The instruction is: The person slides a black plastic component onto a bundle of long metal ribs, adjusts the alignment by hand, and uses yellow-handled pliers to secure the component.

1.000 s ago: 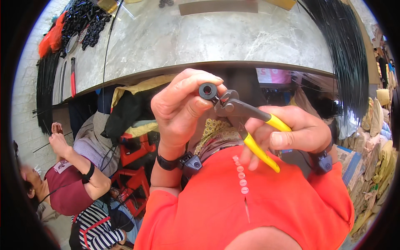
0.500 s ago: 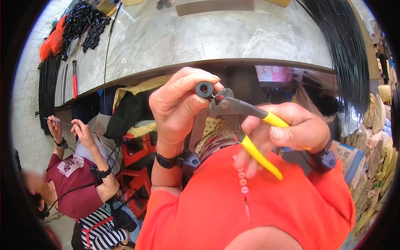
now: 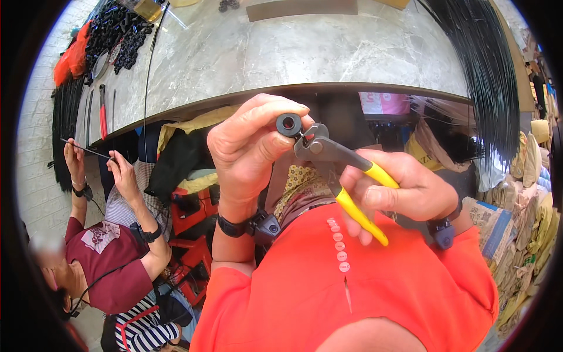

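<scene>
Between the thumb and fingers of my left hand point(image 3: 246, 149) is a small black round piece with a hole through its middle, a ring-shaped part point(image 3: 281, 130). A thin bit, perhaps wire, shows at its right side. The jaws of the cable cutters point(image 3: 335, 151), with dark metal heads and yellow handles, meet the part there. My right hand point(image 3: 410, 186) is wrapped round these cutters, its fingers at the lower handle and its thumb near the upper one. Both hands are in front of my body, just short of the table edge.
Beyond my hands stretches a grey marbled table point(image 3: 328, 53). Long black strands point(image 3: 481, 70) hang over its right end. Black parts point(image 3: 126, 56) and a red-handled tool point(image 3: 103, 114) lie at the left. A co-worker point(image 3: 111, 264) holds a thin dark rod. Stacked cloth point(image 3: 528, 234) stands right.
The cutters' yellow handles have come closer together as my right hand squeezes and shifts slightly left. My left hand stays nearly still. The co-worker's hands and rod have risen a little.
</scene>
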Action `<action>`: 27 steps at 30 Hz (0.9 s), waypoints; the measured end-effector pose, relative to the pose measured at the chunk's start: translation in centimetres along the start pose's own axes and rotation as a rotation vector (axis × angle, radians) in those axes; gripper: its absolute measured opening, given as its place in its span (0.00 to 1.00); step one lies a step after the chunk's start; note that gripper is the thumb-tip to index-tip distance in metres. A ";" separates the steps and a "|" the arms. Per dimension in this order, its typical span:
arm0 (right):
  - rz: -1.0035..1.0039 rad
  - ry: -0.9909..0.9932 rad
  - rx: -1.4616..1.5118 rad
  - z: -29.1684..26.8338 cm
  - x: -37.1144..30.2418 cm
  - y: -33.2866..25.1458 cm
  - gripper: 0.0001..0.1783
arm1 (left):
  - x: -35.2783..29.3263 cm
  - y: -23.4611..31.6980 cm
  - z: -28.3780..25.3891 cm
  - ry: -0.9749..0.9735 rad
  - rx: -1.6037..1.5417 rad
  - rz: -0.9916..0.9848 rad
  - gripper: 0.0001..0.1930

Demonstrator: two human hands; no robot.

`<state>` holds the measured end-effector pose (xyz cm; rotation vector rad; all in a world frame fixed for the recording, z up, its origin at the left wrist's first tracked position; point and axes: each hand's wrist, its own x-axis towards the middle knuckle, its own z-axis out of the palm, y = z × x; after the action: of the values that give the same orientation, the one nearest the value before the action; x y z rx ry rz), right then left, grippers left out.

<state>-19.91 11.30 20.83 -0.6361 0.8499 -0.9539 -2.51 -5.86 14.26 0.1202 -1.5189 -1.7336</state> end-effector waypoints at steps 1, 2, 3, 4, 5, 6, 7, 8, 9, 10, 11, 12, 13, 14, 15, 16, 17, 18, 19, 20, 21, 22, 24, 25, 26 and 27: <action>-0.017 0.005 -0.015 0.0 0.1 0.4 0.14 | 0.0 0.0 -0.1 -0.003 0.000 -0.004 0.14; -0.034 0.011 -0.030 0.0 0.2 0.7 0.14 | 0.0 -0.1 -0.2 -0.007 0.001 -0.007 0.15; -0.043 0.012 -0.048 -0.1 0.3 0.9 0.14 | 0.0 -0.1 -0.3 -0.011 0.001 -0.013 0.15; -0.052 0.014 -0.065 -0.3 0.4 1.2 0.14 | 0.1 -0.1 -0.4 -0.024 -0.005 -0.025 0.15; -0.060 0.017 -0.082 -0.4 0.5 1.3 0.14 | 0.3 0.0 -0.5 -0.037 -0.011 -0.038 0.15; -0.072 -0.007 -0.097 -0.5 0.5 1.4 0.14 | 0.4 0.1 -0.7 -0.051 -0.016 -0.047 0.15; -0.083 -0.031 -0.111 -0.6 0.5 1.5 0.14 | 0.6 0.0 -1.2 -0.119 -0.029 -0.040 0.17; -0.095 -0.054 -0.126 -0.7 0.4 1.5 0.14 | 1.0 -0.1 -1.9 -0.188 -0.042 -0.033 0.18; -0.083 -0.050 -0.109 -0.7 0.3 1.4 0.14 | 1.2 -0.2 -2.2 -0.254 -0.055 -0.027 0.20; -0.070 -0.047 -0.092 -0.7 0.3 1.2 0.14 | 1.4 -0.1 -2.1 -0.243 -0.043 -0.045 0.20; -0.058 -0.044 -0.075 -0.7 0.2 1.2 0.14 | 1.7 0.2 -1.7 -0.232 -0.031 -0.063 0.21; -0.065 -0.034 -0.076 -0.7 0.2 1.2 0.14 | 1.9 0.4 -1.5 -0.223 -0.019 -0.078 0.21; -0.072 -0.024 -0.078 -0.7 0.2 1.2 0.14 | 1.9 0.4 -1.5 -0.219 0.017 -0.074 0.21; -0.078 -0.015 -0.079 -0.6 0.1 1.3 0.14 | 1.9 0.4 -1.5 -0.214 0.053 -0.070 0.21; -0.098 0.000 -0.095 -0.6 0.1 1.5 0.13 | 1.9 0.3 -1.4 -0.213 0.085 -0.068 0.21; -0.118 0.016 -0.111 -0.6 0.2 1.8 0.13 | 1.8 0.1 -1.3 -0.185 0.075 -0.062 0.21; -0.137 0.031 -0.127 -0.7 0.4 2.1 0.12 | 1.6 -0.1 -1.0 -0.158 0.064 -0.056 0.21; -0.161 0.029 -0.143 -0.7 0.5 2.4 0.12 | 1.5 -0.2 -0.9 -0.129 0.057 -0.049 0.21; -0.184 0.027 -0.159 -0.8 0.7 2.8 0.12 | 1.5 -0.1 -0.8 -0.126 0.055 -0.055 0.21; -0.208 0.025 -0.175 -0.9 0.7 2.9 0.11 | 1.4 -0.1 -0.7 -0.122 0.054 -0.060 0.21; -0.197 0.021 -0.179 -1.0 0.7 2.9 0.13 | 1.4 0.0 -0.7 -0.117 0.053 -0.065 0.21; -0.187 0.017 -0.184 -1.1 0.7 2.9 0.14 | 1.4 0.0 -0.7 -0.123 0.033 -0.069 0.19; -0.165 0.019 -0.140 -1.2 0.6 2.9 0.15 | 1.4 -0.1 -0.9 -0.138 -0.011 -0.076 0.16; -0.152 0.024 -0.093 -1.2 0.5 2.9 0.15 | 1.4 -0.1 -0.8 -0.134 -0.006 -0.071 0.16; -0.140 0.030 -0.045 -1.3 0.5 2.9 0.16 | 1.4 -0.2 -0.7 -0.131 -0.002 -0.066 0.16; -0.153 0.017 -0.200 -1.7 0.4 2.6 0.17 | 1.4 -0.2 -0.6 -0.125 0.004 -0.060 0.15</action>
<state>-20.10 11.93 17.82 -0.8760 0.9282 -1.0208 -3.22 -7.18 14.54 0.0611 -1.6239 -1.8150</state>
